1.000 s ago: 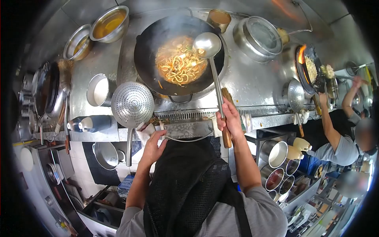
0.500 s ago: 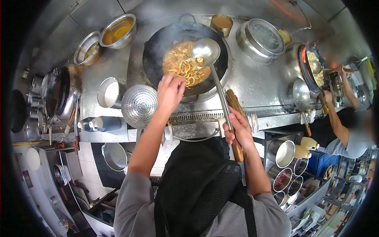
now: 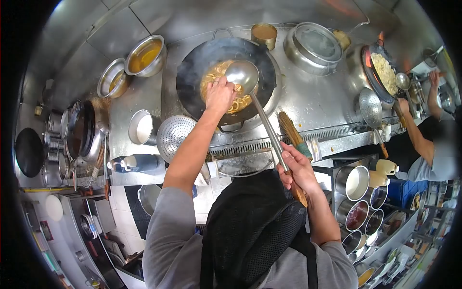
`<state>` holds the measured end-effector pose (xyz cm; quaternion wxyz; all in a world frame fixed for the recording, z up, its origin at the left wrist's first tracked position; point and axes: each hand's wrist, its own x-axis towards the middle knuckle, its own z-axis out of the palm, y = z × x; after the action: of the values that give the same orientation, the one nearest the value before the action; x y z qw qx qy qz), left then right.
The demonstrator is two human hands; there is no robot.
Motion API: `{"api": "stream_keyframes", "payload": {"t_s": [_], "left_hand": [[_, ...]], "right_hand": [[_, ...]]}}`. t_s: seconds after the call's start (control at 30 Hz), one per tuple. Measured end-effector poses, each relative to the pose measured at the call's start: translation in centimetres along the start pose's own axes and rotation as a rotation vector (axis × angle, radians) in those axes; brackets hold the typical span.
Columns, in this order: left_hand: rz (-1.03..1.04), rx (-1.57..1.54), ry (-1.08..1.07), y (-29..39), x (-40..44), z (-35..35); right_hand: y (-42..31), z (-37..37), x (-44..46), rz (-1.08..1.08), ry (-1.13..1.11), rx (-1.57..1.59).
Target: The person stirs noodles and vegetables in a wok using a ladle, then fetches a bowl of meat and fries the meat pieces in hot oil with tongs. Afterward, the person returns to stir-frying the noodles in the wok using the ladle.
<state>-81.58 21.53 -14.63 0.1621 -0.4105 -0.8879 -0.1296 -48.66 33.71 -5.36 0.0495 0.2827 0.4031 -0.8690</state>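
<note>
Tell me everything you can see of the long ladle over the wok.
The ladle has a round, shiny metal bowl, a long straight metal shaft and a wooden grip. It slants across the near edge of the wok, bowl over the noodles, grip toward the person. The right hand holds it around where metal meets wood. The left hand is beside the bowl; whether they touch cannot be told.

A wooden-ended steel ladle [image 3: 263, 118] slants over a black wok's [image 3: 192, 72] rim, its bowl [image 3: 242, 74] over steaming, brown-sauced noodles [image 3: 237, 104] inside.
</note>
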Motion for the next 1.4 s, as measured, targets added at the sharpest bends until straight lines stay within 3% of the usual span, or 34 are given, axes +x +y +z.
{"api": "stream_keyframes", "payload": {"t_s": [0.5, 0.6, 0.67, 0.7, 0.8, 0.87, 0.9, 1.0, 1.03, 1.07, 1.13, 1.17, 1.2, 1.4], "left_hand": [[-0.011, 0.05, -0.109, -0.6, 1.4, -0.6], [-0.095, -0.164, 0.028, -0.3, 1.4, -3.0], [-0.173, -0.381, 0.276, 0.2, 0.3, -5.3], [-0.096, -0.403, 0.419, 0.5, -1.0, -6.1], [-0.137, -0.488, 0.202, 2.2, -8.8, -6.9], [-0.233, -0.469, 0.072, 1.5, -14.6, -3.6], [-0.309, -0.434, 0.004, 0.6, -17.3, -1.6], [-0.489, -0.495, -0.101, -1.5, -21.5, 1.6], [-0.534, -0.533, -0.112, -1.8, -21.8, 1.7], [-0.564, -0.535, -0.105, -2.0, -22.0, 1.9], [-0.963, -1.146, 0.034, -1.5, -22.3, 0.5], [-1.066, -1.409, 0.067, -1.1, -22.5, -1.0], [-1.15, -1.674, 0.118, -0.9, -22.3, -2.7], [-1.081, -2.045, 0.309, 0.9, -22.9, -9.6]], "right_hand": [[-1.0, -0.1, 0.0, 0.02, -0.014, -0.047], [-1.1, -0.6, 0.7, 0.006, -0.027, -0.077], [-1.0, -1.1, 1.6, 0.0, -0.035, -0.106], [-0.8, -1.4, 2.2, -0.018, -0.01, -0.19], [-0.6, -2.0, 4.0, -0.064, 0.06, -0.331], [-0.4, -3.9, 6.6, -0.254, 0.149, -0.899], [-0.2, -4.5, 7.9, -0.566, 0.22, -1.199], [-0.9, -5.2, 10.2, -0.514, 0.196, -1.236], [-0.5, -5.3, 10.9, -0.666, 0.192, -1.204], [-0.5, -5.7, 11.4, -0.658, 0.165, -1.22], [-0.5, -5.1, 11.7, -0.545, 0.22, -1.15], [-1.3, -3.6, 10.5, -0.363, 0.185, -0.927], [-1.0, -3.3, 10.4, -0.379, 0.154, -0.83], [0.5, -2.5, 9.6, -0.357, 0.096, -0.689]]}}
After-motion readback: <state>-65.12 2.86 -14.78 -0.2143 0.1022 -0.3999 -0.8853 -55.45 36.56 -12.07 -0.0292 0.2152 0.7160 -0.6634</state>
